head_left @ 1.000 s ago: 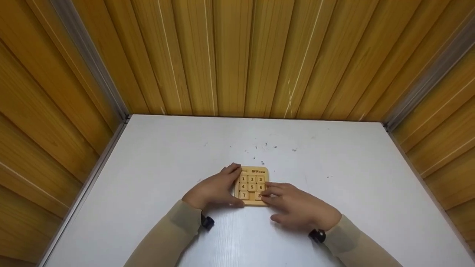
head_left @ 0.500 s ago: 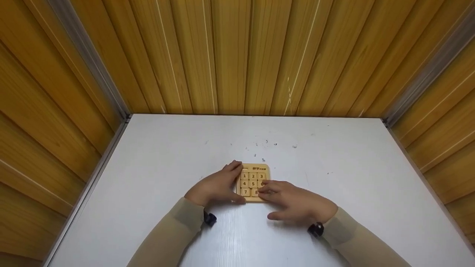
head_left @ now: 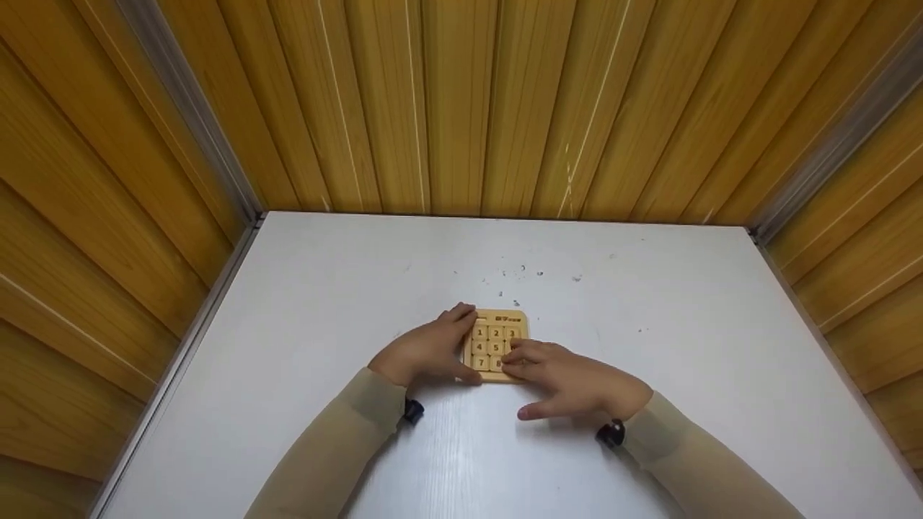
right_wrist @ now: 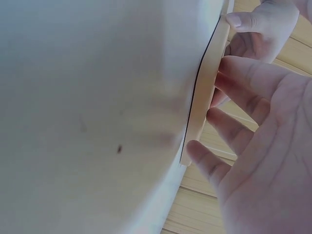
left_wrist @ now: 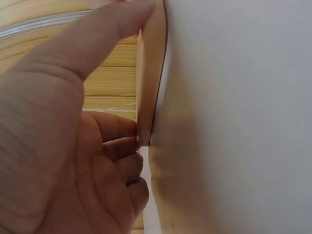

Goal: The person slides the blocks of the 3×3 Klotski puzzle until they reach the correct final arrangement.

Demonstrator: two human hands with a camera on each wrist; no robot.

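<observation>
A wooden number slide puzzle (head_left: 496, 347) lies flat on the white table in the head view, its visible tiles running in order from 1 to 8. My left hand (head_left: 425, 349) grips the board's left side, thumb (left_wrist: 117, 22) at the near edge and fingers at the far left corner. From the right, my right hand (head_left: 577, 378) reaches over the board with its fingertips on the tiles near the 8. Its fingers (right_wrist: 239, 134) are spread and fairly straight, and the thumb stays off the board. Those fingers hide the lower right tile place and part of the 6.
The white table (head_left: 346, 274) carries small dark marks (head_left: 523, 270) beyond the board. Yellow wood-patterned panels (head_left: 461, 108) stand behind and at both sides. A black wrist camera (head_left: 611, 434) sits at my right wrist, another (head_left: 413, 411) at my left.
Tile 8 has slid left from the right column into the middle of the bottom row. My right fingers moved left with it. The left hand keeps its grip, and the view has shifted slightly.
</observation>
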